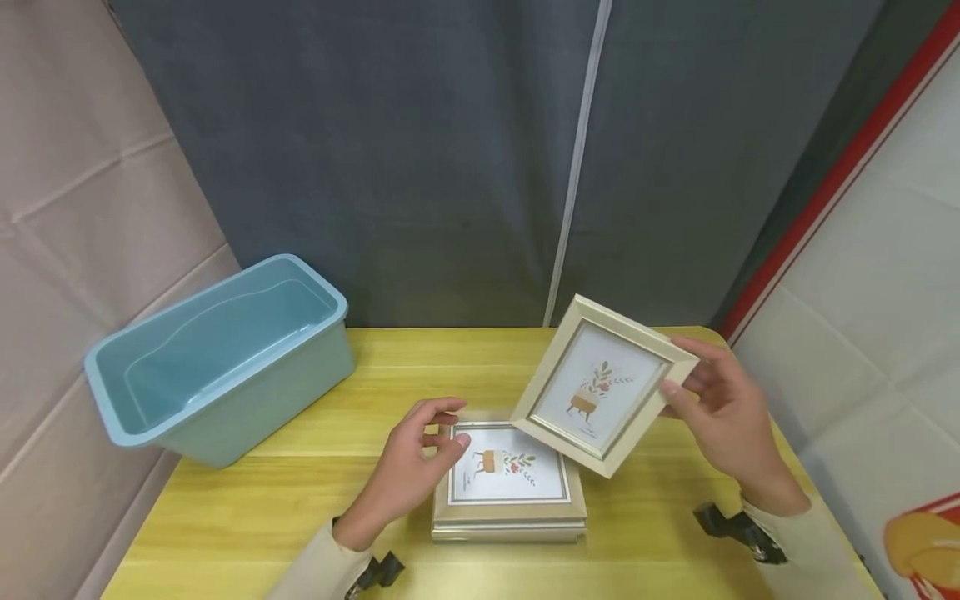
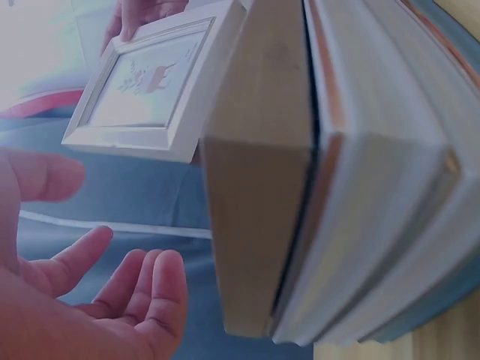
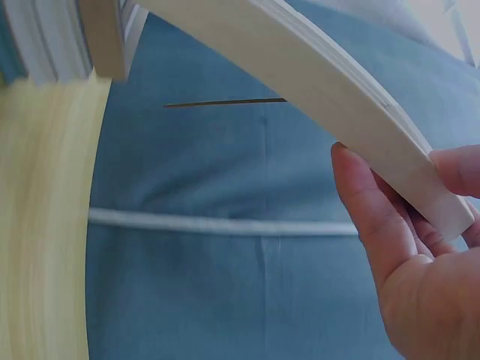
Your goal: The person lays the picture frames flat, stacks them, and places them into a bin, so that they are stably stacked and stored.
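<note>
Head: the right hand pinches a picture frame by its three-o'clock edge, likely sparing the print, at two o'clock from the stack on a yellow table before a dark curtain. Left wrist: the left hand is loosely spread, empty. Right wrist: that pinch spans the edge.

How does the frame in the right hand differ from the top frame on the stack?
The held frame is tilted, gripped by the right hand; the top frame lies flat on the stack. In the head view, the held frame's drawing stands nearly upright, while the top frame's lies sideways. Both show a plant in a brown, legged pot.
</note>
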Tool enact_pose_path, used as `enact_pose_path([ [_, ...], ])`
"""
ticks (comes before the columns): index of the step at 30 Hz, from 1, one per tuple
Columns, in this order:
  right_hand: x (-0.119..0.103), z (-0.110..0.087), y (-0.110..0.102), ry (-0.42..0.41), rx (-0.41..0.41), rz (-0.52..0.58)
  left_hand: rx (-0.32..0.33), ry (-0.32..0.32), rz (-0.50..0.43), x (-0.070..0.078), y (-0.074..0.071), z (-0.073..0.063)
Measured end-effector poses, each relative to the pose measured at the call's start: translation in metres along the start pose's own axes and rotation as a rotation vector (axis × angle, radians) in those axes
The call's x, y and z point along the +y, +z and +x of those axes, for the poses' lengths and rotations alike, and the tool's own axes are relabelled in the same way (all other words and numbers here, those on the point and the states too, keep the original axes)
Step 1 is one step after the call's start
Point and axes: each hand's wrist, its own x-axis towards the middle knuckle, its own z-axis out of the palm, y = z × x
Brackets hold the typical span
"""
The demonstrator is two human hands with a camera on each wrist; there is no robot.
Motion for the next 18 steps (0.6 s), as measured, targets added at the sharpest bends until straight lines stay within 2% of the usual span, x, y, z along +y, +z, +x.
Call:
enact_pose_path([
  [4,0.0,-0.002,0.012,0.004,-0.054,0.01,-0.057,0.06,-0.017,0.008,0.005,0.004],
  [9,0.001,-0.006,0.023,0.052,-0.1,-0.032,-0.13,0.203,-0.063,0.014,0.012,0.01],
  [12,0.001,-0.009,0.03,0.108,-0.126,-0.058,-0.17,0.278,-0.095,0.015,0.014,0.013],
  [16,0.0,-0.011,0.038,0.152,-0.165,-0.05,-0.239,0.316,-0.155,0.015,0.016,0.015],
  [18,0.001,-0.012,0.041,0.149,-0.18,-0.027,-0.277,0.329,-0.178,0.014,0.017,0.015],
])
